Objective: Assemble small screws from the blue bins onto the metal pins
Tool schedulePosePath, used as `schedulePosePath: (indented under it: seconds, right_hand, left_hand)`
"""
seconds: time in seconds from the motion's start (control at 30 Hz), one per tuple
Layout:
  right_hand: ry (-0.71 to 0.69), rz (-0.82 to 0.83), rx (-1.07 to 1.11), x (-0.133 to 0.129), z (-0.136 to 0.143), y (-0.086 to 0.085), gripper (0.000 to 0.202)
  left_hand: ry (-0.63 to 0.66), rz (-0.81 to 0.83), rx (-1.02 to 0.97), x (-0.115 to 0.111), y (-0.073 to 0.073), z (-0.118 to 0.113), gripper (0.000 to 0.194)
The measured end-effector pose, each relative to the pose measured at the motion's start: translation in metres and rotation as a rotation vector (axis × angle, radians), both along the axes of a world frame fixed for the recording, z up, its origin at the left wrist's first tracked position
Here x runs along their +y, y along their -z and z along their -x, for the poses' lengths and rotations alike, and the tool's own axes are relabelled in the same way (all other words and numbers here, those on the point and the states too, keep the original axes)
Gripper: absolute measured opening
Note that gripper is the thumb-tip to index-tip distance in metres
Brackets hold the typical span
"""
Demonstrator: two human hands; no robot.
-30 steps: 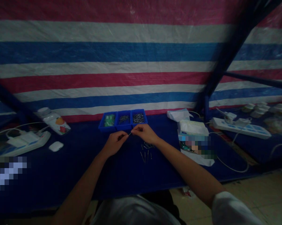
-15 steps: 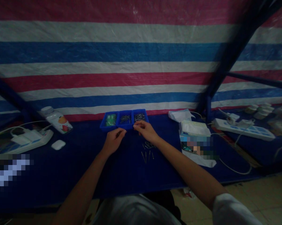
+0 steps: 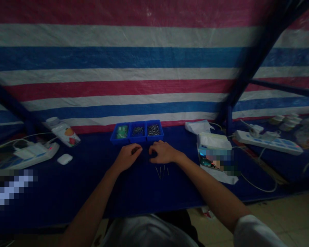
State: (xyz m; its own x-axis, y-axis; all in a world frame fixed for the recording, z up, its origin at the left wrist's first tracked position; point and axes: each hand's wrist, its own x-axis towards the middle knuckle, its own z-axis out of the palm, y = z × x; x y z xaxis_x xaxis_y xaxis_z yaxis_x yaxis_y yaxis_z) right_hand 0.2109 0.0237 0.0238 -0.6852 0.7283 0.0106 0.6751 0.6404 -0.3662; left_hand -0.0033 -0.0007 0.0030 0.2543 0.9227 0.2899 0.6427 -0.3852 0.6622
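Striped sheeting (image 3: 118,56) behind a dark blue worktop (image 3: 134,195), all in dim light. Head view, the only one: near the middle, a few thin metal pieces (image 3: 164,169) loose on the worktop, just beside the right hand (image 3: 164,152) at six o'clock, long axes roughly twelve to six, the leftmost tilted slightly toward eleven. Nearer to the right hand, then; from the left hand (image 3: 125,156), off at about four o'clock and farther away. Right hand low over the worktop, curled, thumb and forefinger seemingly parted; cannot tell what may be under or within. Left hand at nine o'clock from it, curled, thumb and forefinger close together; cannot tell if gripping anything. Between ten and eleven from the right hand, three blue bins (image 3: 137,139) in a row, the right one with small metal parts (image 3: 153,130).
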Motion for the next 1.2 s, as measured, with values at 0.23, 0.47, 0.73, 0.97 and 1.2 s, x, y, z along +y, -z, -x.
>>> schedulePosePath:
  seconds: [0.23, 0.47, 0.73, 0.97, 1.2]
  right_hand:
    - [0.002, 0.113, -0.102, 0.001, -0.010, -0.007, 0.029]
    - [0.009, 0.161, -0.058, 0.003, -0.008, -0.003, 0.026]
    - [-0.010, 0.224, 0.276, 0.010, -0.004, 0.003, 0.029]
    - [0.011, 0.202, 0.726, 0.001, 0.015, 0.004, 0.019]
    - [0.111, 0.287, 0.887, -0.003, 0.027, 0.015, 0.016]
  left_hand:
    - [-0.003, -0.005, 0.050, -0.001, -0.001, 0.000, 0.025]
    - [-0.003, 0.009, 0.050, -0.001, -0.002, 0.000, 0.024]
    - [0.014, 0.020, 0.019, -0.002, -0.003, -0.001, 0.027]
    - [0.119, 0.072, 0.002, -0.004, 0.000, -0.004, 0.031]
    - [0.136, 0.168, -0.088, -0.004, 0.003, -0.009, 0.032]
